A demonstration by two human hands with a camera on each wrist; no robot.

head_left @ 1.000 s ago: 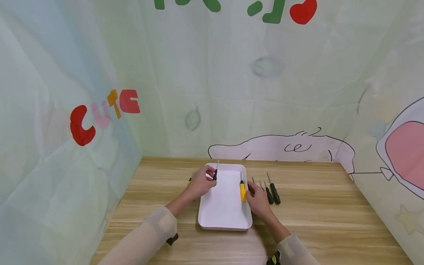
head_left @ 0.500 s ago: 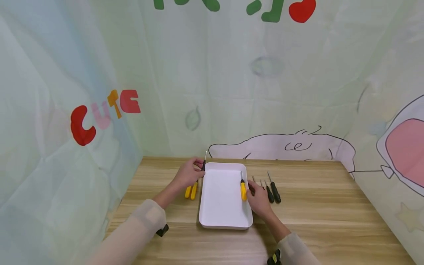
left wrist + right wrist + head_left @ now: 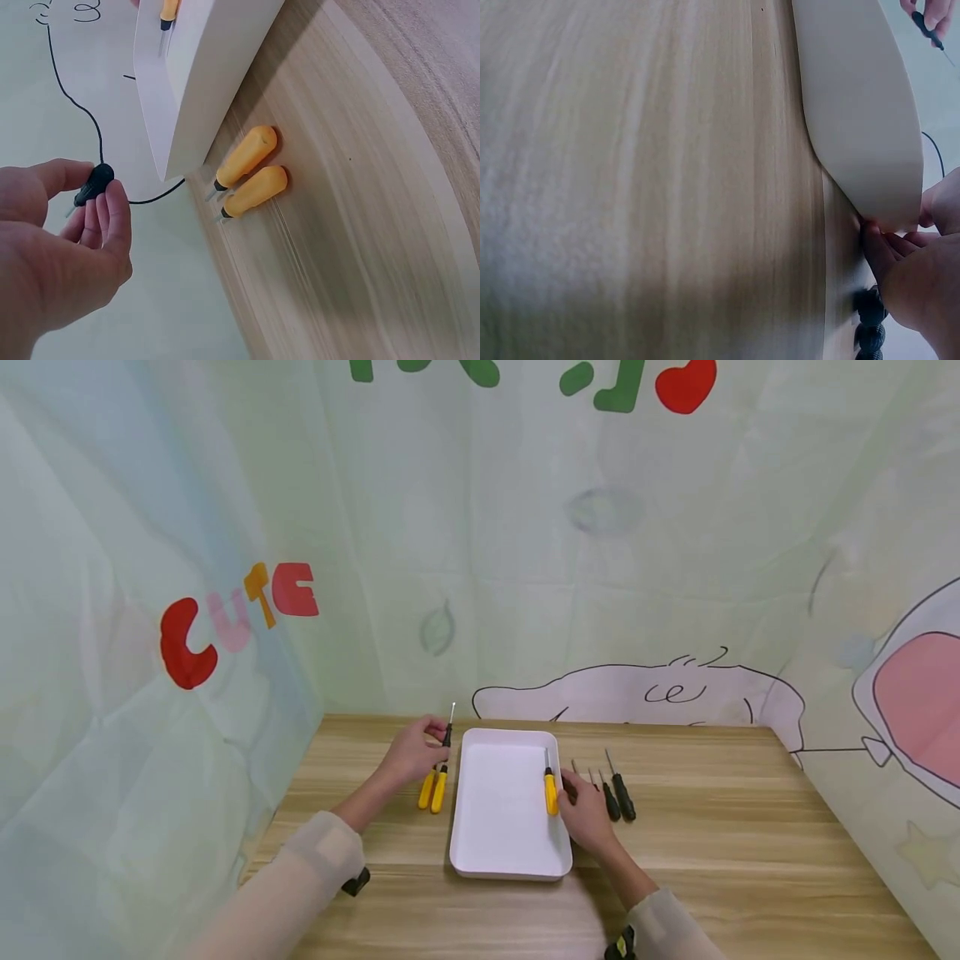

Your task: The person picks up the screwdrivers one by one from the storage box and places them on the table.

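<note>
My left hand (image 3: 408, 753) pinches a small black-handled screwdriver (image 3: 447, 737) between thumb and fingers, its shaft pointing up and away. It is left of the white tray (image 3: 510, 856), above two yellow-handled screwdrivers (image 3: 439, 792) lying side by side on the table. In the left wrist view the black handle (image 3: 95, 184) shows between the fingertips. My right hand (image 3: 585, 817) grips the tray's right wall, thumb and fingers on either side of it, as the right wrist view shows. Inside the tray, a yellow-handled screwdriver (image 3: 551, 793) lies near that wall.
Several black-handled screwdrivers (image 3: 623, 797) lie on the wooden table (image 3: 712, 843) right of the tray, partly behind my right hand. A printed cloth (image 3: 525, 568) hangs behind the table's back edge and along both sides.
My left hand has moved left with the black screwdriver, from over the tray to beyond its left wall, uncovering the two yellow screwdrivers. The right hand and tray stay put.
</note>
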